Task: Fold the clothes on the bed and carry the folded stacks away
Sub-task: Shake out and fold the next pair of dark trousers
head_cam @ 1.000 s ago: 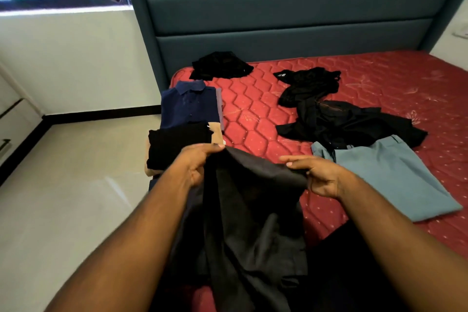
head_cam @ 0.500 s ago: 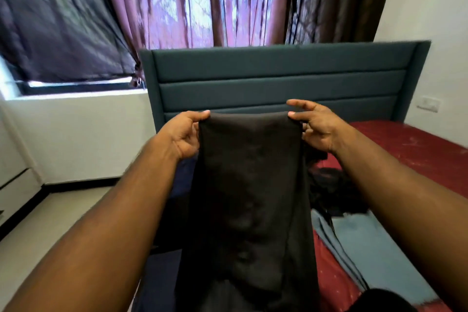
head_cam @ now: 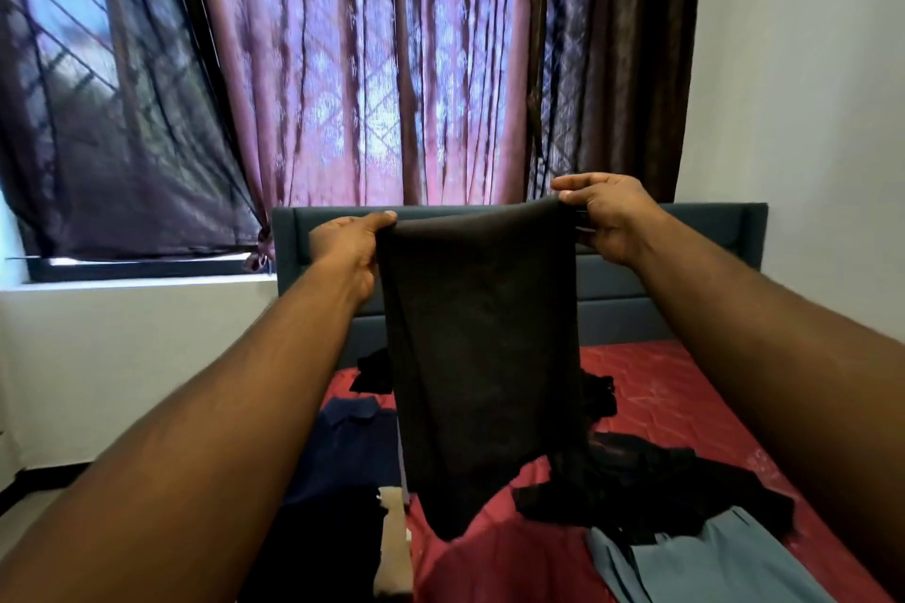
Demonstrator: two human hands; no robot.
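Observation:
I hold a dark grey garment [head_cam: 482, 357] up in the air over the bed. My left hand [head_cam: 348, 250] pinches its top left corner and my right hand [head_cam: 605, 215] pinches its top right corner. The cloth hangs straight down, its lower end just above the red mattress [head_cam: 646, 387]. On the mattress lie a folded navy shirt [head_cam: 350, 446], a black folded piece [head_cam: 338, 539] near the left edge, a loose black heap [head_cam: 636, 480] to the right and a light blue garment [head_cam: 705, 558] at the lower right.
A teal padded headboard [head_cam: 685, 255] stands behind the bed. Maroon and dark curtains [head_cam: 372, 64] cover the window above it. White wall runs on the right, and a low white wall with a sill on the left. Another small black garment [head_cam: 374, 370] lies near the headboard.
Both hands have lifted the dark garment from bed level up to headboard height, and it hangs fully off the bed. My view has tilted upward toward the curtains.

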